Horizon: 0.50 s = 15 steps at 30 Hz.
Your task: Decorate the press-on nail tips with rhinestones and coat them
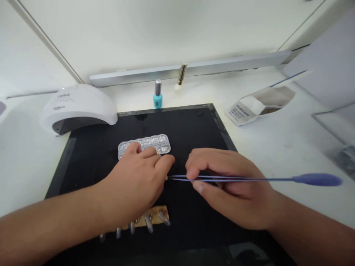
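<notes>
My right hand (230,184) pinches long blue tweezers (244,179) between thumb and fingers, their thin tips pointing left and a wide blue end sticking out to the right. Those tips meet a tiny pale speck beside my left hand (138,177). The left fingers are curled, and what they hold is hidden from above. Just beyond them lies a clear compartment case (163,139) of small shiny rhinestones, partly covered by the hand. Below the left wrist, several silver nail tips (149,223) stick out from a tan strip (156,217).
A black mat (191,129) covers the work surface. Behind it stand a turquoise nail polish bottle (158,98) and a gold-capped tube (181,74). A white nail lamp (83,105) is at the left. An open alcohol pad box (246,111) lies at the right.
</notes>
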Available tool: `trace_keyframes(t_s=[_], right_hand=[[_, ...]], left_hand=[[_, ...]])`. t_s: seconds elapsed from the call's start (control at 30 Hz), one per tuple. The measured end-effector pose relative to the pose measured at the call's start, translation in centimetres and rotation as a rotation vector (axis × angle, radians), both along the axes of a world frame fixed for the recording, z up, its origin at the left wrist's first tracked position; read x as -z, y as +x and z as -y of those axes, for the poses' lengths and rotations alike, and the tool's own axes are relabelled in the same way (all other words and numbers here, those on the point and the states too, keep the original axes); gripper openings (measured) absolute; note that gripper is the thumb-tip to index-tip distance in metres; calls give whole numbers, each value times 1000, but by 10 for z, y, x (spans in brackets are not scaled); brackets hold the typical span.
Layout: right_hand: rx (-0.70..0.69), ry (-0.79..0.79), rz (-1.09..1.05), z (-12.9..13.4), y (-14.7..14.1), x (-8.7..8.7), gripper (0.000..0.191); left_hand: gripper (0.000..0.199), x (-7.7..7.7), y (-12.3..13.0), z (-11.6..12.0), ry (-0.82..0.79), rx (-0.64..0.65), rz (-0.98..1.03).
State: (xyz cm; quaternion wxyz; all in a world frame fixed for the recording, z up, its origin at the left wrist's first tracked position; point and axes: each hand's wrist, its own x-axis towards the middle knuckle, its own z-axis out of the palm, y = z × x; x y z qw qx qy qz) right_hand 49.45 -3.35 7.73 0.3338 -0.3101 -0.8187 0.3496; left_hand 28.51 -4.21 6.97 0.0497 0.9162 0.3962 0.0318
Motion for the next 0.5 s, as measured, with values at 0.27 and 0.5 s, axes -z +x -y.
trace_keyframes(t_s=[0.27,0.5], right_hand=[[-13,-12,-38,-3,-7,7,13],[-46,-38,-68,-3,-8,9,14]], left_hand=[[47,-11,-24,0,-68,-10,179],[24,-13,-34,-13,-151,116,312]])
